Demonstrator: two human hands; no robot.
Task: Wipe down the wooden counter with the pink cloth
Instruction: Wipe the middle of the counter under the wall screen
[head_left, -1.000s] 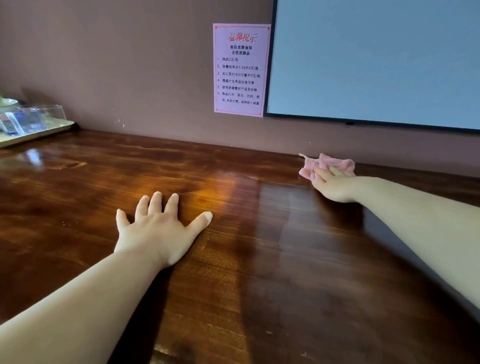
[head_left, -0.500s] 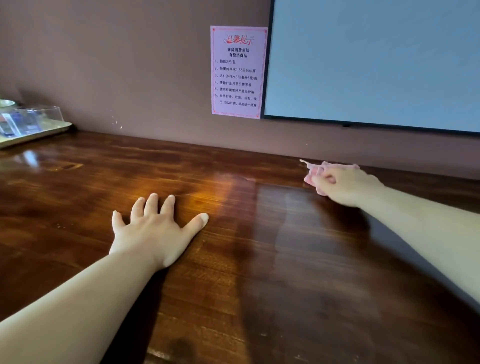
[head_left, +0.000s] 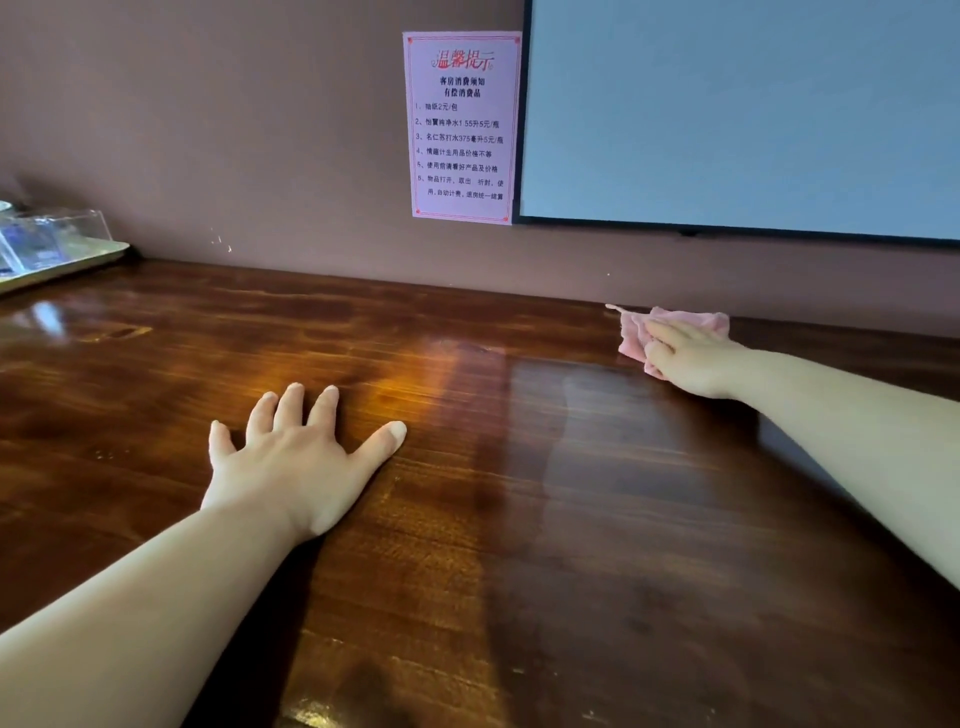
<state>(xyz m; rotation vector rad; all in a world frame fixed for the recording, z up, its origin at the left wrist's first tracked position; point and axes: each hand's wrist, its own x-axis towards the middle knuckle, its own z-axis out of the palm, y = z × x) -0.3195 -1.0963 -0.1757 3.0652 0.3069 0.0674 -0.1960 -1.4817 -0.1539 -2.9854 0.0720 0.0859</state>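
Our right hand (head_left: 691, 364) is pressing down on the crumpled pink cloth (head_left: 675, 327) at the right of the frame, up against the brown wall, fingers lying mostly flat over it rather than bunching it. Our left hand (head_left: 296, 462) is resting spread flat and holding nothing, lower centre, on the glossy dark wooden counter (head_left: 467, 571). A duller, damp-looking streak is showing below the cloth, so we're guessing that strip's done. The left half toward the clear plastic tray (head_left: 52, 249) is probably still waiting.
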